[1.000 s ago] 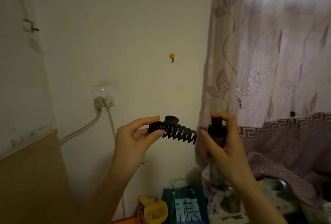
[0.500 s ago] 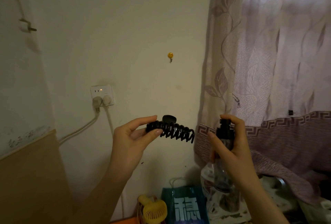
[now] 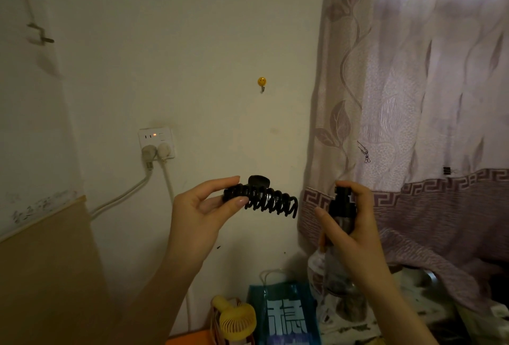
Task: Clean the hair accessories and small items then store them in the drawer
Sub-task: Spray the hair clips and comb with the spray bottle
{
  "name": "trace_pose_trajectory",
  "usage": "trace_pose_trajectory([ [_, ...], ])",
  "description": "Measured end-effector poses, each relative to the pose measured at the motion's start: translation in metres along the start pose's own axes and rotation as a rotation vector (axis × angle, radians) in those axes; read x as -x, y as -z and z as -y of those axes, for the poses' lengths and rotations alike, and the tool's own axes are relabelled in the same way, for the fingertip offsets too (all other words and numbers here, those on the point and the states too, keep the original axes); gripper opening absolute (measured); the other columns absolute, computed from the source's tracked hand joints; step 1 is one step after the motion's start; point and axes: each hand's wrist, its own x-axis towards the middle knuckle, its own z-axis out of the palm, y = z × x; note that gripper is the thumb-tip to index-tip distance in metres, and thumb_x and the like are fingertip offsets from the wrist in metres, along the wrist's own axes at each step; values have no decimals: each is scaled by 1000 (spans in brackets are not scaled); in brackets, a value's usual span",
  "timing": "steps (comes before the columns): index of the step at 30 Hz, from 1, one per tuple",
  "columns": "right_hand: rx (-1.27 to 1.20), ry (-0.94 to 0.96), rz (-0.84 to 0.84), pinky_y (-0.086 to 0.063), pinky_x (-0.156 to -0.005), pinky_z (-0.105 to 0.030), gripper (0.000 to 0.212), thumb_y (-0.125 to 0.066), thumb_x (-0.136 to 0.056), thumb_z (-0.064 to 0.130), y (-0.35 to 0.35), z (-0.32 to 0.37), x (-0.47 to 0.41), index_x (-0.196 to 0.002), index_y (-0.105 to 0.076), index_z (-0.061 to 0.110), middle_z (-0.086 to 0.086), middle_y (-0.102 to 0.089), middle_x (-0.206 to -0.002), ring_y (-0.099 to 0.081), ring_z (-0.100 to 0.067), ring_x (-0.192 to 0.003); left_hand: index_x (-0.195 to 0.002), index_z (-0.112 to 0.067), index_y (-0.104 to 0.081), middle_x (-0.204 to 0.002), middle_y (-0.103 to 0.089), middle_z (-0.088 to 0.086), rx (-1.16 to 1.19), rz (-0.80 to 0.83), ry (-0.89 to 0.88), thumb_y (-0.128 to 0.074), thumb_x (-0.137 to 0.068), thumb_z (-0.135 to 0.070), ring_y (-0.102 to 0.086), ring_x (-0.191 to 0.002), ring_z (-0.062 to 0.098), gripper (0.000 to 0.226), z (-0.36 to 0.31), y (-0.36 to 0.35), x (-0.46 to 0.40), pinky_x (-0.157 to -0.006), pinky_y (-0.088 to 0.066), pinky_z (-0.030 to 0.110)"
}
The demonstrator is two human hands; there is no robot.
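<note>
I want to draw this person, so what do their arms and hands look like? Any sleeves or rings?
Both forearms are bare, with no sleeves in view. The left hand and right hand show no rings, watch or gloves. The left thumbnail looks glossy and neatly trimmed.

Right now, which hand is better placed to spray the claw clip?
Right. The right hand grips the spray bottle with a finger atop its black pump, beside the black claw clip. The left hand is occupied, pinching the clip's end.
</note>
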Motion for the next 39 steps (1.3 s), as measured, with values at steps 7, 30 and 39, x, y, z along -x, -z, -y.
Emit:
trace_pose_trajectory([
  [7,16,-47,7,-55,-56,-22,74,-71,-74,-1,-2,0,6,-131,-36,30,2,-63,-81,-65,-6,-69,-102,-14,-70,-84,-75,-3,15,10,16,-72,-73,4,-71,-83,9,34,4,-1,2,-73,-51,10],
  [30,3,-201,-41,-58,-80,-43,71,-75,-74,4,14,-27,50,-129,-45,38,3,-69,-98,-67,-19,-97,-103,-16,-70,-92,-74,-9,30,107,120,-71,-73,1,-71,-84,12,35,51,-19,41,-75,-53,14],
  [39,-4,-291,-126,-59,-69,-31,70,-73,-76,-4,38,-37,82,-130,-46,31,-4,-68,-92,-68,-24,-89,-104,-13,-69,-93,-74,-8,99,181,222,-70,-76,1,-70,-86,12,32,75,-42,66,-65,-51,11],
])
